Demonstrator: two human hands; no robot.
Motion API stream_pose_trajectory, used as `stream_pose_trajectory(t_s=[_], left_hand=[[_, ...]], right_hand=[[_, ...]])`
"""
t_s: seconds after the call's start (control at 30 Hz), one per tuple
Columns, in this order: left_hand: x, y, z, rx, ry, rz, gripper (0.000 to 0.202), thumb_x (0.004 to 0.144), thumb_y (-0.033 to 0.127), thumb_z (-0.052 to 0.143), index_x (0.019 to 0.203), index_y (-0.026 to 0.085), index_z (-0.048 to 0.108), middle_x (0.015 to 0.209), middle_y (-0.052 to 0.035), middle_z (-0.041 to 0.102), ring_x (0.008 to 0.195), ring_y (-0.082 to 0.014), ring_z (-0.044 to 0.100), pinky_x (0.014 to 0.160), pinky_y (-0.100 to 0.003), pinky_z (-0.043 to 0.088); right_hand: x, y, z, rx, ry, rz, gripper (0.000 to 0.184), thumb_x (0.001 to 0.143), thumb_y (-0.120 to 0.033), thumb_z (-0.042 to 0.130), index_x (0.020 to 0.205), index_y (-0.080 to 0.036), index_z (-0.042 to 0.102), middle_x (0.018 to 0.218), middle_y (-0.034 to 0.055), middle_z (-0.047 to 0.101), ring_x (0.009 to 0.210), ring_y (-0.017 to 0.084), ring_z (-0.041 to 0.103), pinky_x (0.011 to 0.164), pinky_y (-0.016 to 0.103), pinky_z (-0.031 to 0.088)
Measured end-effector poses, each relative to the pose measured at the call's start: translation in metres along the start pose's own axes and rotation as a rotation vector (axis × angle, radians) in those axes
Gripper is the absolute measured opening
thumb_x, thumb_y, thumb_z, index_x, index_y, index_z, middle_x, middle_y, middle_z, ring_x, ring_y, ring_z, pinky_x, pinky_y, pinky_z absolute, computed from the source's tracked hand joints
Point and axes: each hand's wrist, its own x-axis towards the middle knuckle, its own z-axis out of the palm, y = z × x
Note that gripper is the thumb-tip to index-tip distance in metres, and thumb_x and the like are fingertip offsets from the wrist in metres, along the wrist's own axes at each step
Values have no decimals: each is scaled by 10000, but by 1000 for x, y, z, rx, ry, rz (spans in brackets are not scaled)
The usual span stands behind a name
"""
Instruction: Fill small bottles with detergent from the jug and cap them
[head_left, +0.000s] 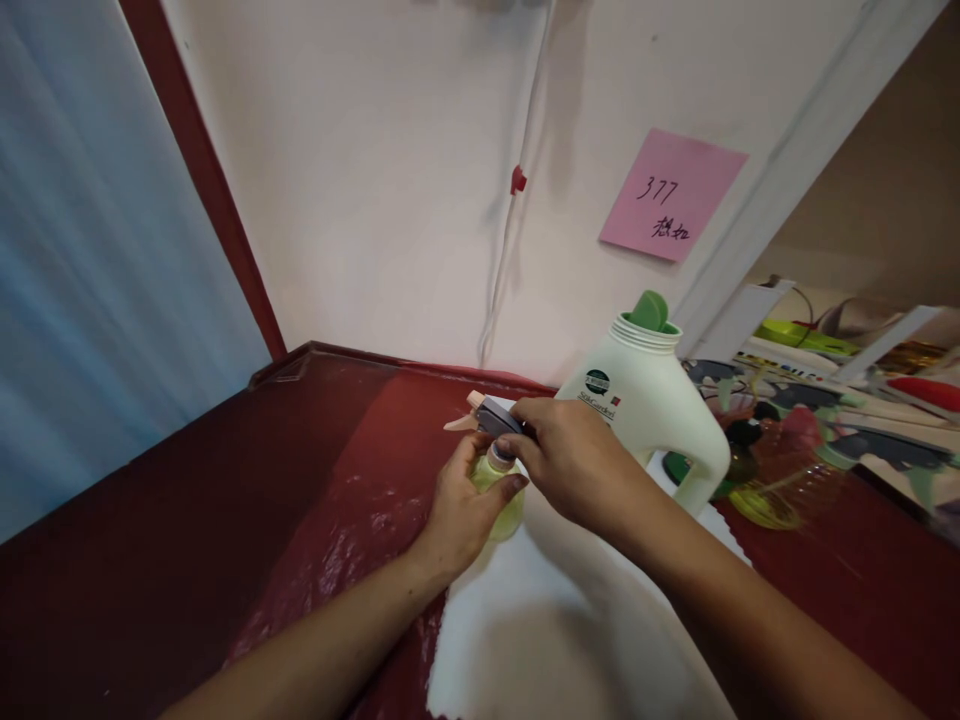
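My left hand (474, 500) is wrapped round a small see-through yellow-green spray bottle (507, 522), which stands upright at the left edge of a white cloth (517, 630). On the bottle's neck sits a grey and pale pink trigger spray head (496, 416), its nozzle pointing left. The fingers of my right hand (559, 450) close round that spray head from the right. Just behind my right hand is a large pale green detergent jug (630, 385) with an open threaded mouth and a green piece (650, 311) standing in it.
The dark red tabletop (315, 480) meets a white wall (390, 200) bearing a pink note (673, 195) and a hanging cord (510, 240). Right of the jug stand clear plastic bottles (780, 480) and several other items. A blue curtain (112, 250) hangs at left.
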Motion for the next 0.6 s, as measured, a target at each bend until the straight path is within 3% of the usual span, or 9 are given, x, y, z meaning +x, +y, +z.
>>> stream_pose_trajectory(t_s=[0.27, 0.6], left_hand=[[1, -2, 1, -45, -35, 4, 462, 751, 256, 798, 1163, 180, 605, 1194, -103, 706, 1105, -287, 659, 986, -417, 488], [0, 4, 3, -18, -9, -3, 439, 754, 242, 804, 1149, 180, 622, 1170, -83, 708, 1118, -271, 643, 998, -406, 466]], right_hand=[[-1, 14, -3, 78, -45, -34, 144, 909, -168, 612, 783, -215, 664, 739, -14, 715, 658, 146, 604, 605, 269, 357], [-1, 14, 0, 84, -17, -69, 183, 917, -187, 628, 738, -217, 613, 703, -33, 670, 643, 143, 579, 609, 286, 361]])
